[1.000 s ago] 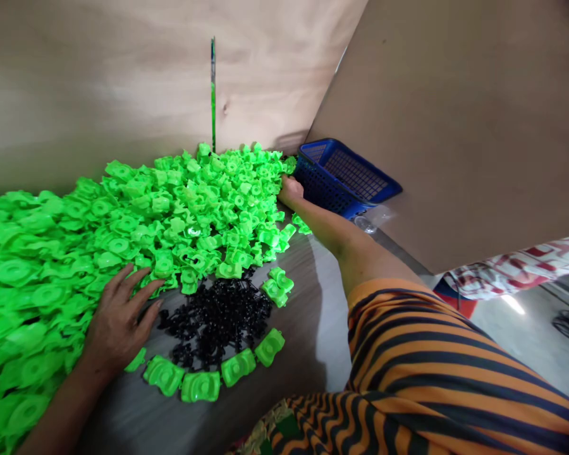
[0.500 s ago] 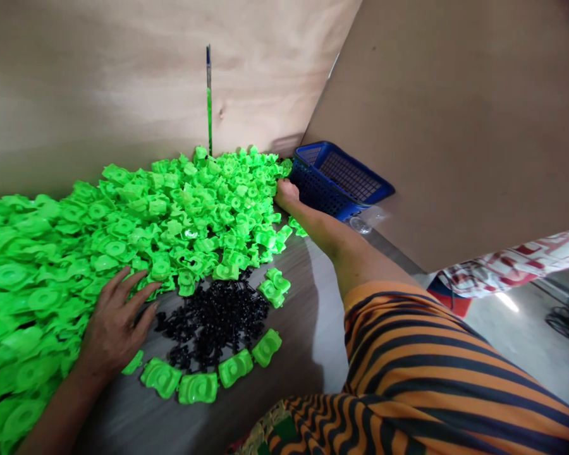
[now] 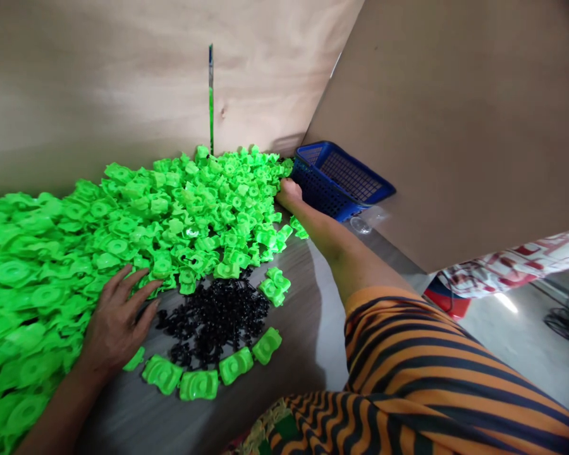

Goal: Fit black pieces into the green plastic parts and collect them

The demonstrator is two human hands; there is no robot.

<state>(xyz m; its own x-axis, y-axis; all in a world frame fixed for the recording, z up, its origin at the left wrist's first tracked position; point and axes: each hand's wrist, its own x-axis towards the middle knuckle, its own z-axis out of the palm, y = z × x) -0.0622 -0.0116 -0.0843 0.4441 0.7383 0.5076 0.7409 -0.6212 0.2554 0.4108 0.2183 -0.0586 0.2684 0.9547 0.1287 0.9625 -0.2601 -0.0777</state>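
Currently the right hand (image 3: 289,191) sits at the far right edge of the green pieces (image 3: 171,215), just beside the blue basket (image 3: 344,180). Its fingers are buried, so I cannot tell the grip. The left hand (image 3: 116,322) lies flat with fingers spread on the heap's near edge, beside the black bits (image 3: 215,319). It looks like a raking-in step; dragging pieces nearer needs fingers hooked behind them.

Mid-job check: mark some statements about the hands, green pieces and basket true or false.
1. The left hand lies open, fingers spread, at the edge of the green pile. True.
2. The right hand is inside the blue basket. False: it is at the pile's far edge, beside it.
3. The black parts sit between the pile and a curved row of green pieces. True.
4. The basket is heaped with green pieces. False: its mesh bottom shows bare.
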